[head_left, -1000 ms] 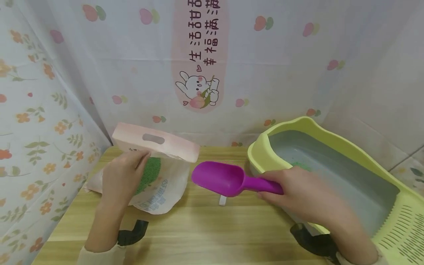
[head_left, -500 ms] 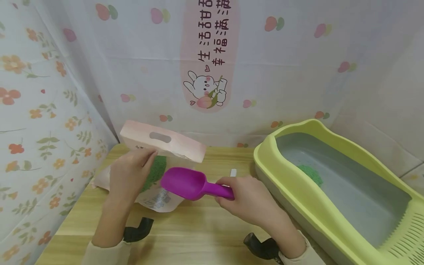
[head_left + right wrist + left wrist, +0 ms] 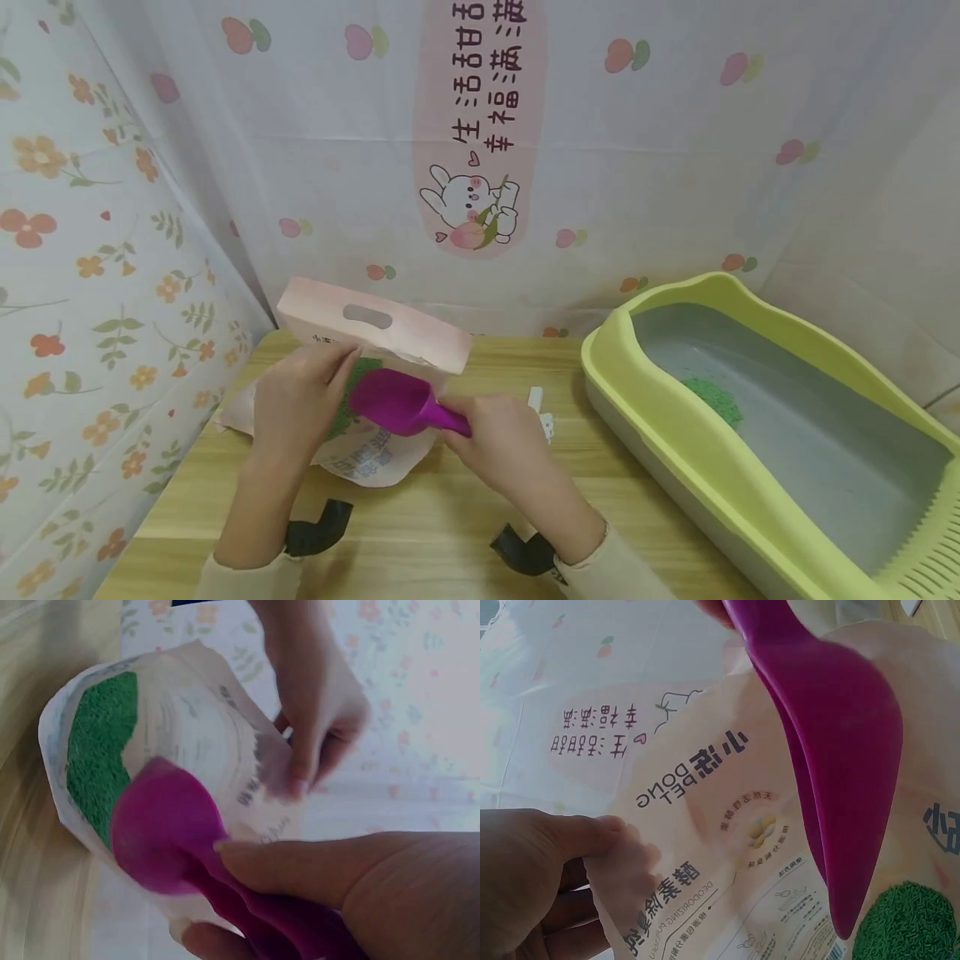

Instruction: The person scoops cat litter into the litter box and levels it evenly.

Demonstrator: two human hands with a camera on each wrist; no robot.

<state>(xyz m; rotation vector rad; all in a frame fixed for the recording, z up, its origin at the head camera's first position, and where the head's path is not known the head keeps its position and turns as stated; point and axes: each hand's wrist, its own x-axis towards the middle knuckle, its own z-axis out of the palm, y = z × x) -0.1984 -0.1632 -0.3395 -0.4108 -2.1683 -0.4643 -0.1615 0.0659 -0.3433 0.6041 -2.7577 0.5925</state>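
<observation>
A pale pink printed bag (image 3: pixel 405 329) with a handle slot in its top edge stands at the left of the table, its mouth toward me. Green pellets (image 3: pixel 97 757) show inside it. My left hand (image 3: pixel 296 408) pinches the bag's edge between thumb and fingers, as the left wrist view shows. With my right hand (image 3: pixel 501 437) I grip a purple scoop (image 3: pixel 393 402) by its handle. The scoop's bowl is at the bag's mouth, and in the left wrist view its tip points down beside the pellets (image 3: pixel 904 922). No pellets show in the bowl.
A yellow-rimmed grey litter box (image 3: pixel 667 408) fills the right side of the table (image 3: pixel 442 533), with a small heap of green pellets (image 3: pixel 712 402) on its floor. A small white object (image 3: pixel 536 398) lies between bag and box. Patterned cloth (image 3: pixel 330 150) hangs behind and at the left.
My right hand has moved the purple scoop left, from beside the litter box to the bag's mouth. My left hand has kept its pinch on the bag. The head view has shifted slightly.
</observation>
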